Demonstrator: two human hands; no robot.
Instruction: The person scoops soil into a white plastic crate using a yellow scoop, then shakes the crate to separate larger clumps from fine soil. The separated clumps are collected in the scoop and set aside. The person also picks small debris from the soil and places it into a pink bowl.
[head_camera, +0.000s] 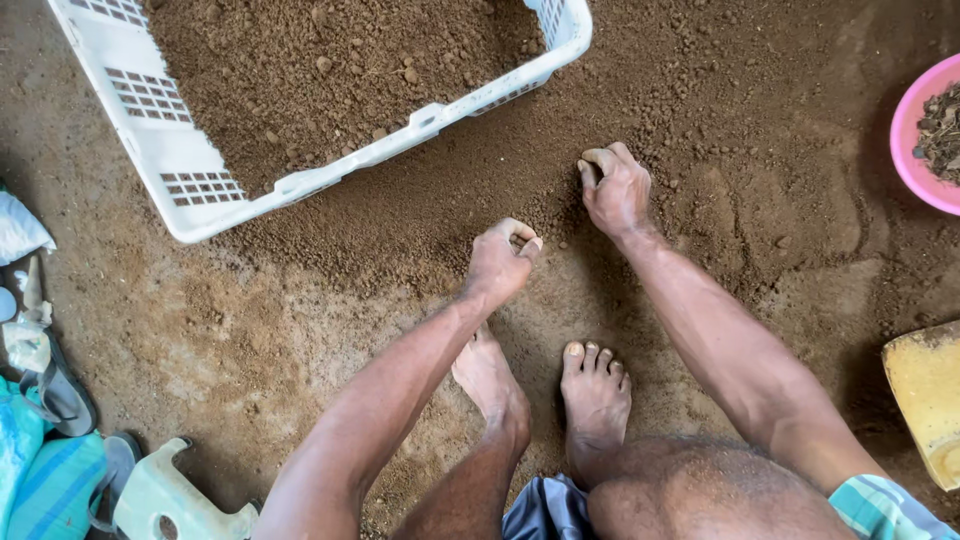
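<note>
On the dirt floor (760, 130), between a white plastic crate and two bare feet, both hands work in loose brown soil (420, 215). The left hand (500, 262) hovers just above the ground with its fingers curled in and the thumb pressed to the fingertips, pinching what looks like a small bit of soil; what exactly sits in the pinch is too small to tell. The right hand (615, 190) rests on the soil a little farther out, its fingers bent and bunched together against the ground, gripping a clump of earth. The two hands are near each other but apart.

The white crate (180, 165) lies tilted just beyond the hands, filled with the same brown soil, and a low heap spreads from its near edge toward the fingers. A pink bowl (905, 135) holding dark bits sits at the right edge, well apart. A yellow object (925, 395) shows lower right, and a pale green stool (165, 500) lower left.
</note>
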